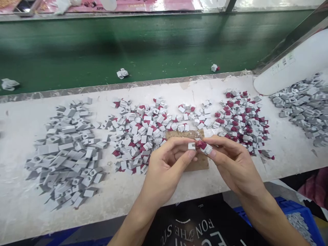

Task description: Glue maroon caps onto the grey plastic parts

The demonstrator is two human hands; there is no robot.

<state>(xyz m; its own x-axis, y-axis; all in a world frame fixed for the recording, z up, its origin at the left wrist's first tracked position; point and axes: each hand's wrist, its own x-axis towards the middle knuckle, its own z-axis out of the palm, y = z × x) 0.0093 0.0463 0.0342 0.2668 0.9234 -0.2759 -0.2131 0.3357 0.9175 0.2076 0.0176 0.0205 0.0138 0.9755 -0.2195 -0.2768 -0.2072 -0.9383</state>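
Note:
My left hand (169,164) pinches a small light-grey plastic block (191,146) between thumb and fingertips. Close beside it, my right hand (230,160) grips a grey and dark-red plastic piece (205,147), its red end pointing toward the grey block. Whether the two parts touch is hard to tell. Below both hands lies a brown cardboard piece (197,165) on the white table. A pile of grey and red pieces (143,126) spreads to the left of my hands, and another red-and-grey pile (241,116) lies to the right.
Plain grey blocks (69,150) are heaped at the left. At far right, a white container (289,65) lies tilted by more grey parts (304,102). Behind the table runs a green conveyor belt (159,44) carrying a few pieces. A blue crate (304,218) stands lower right.

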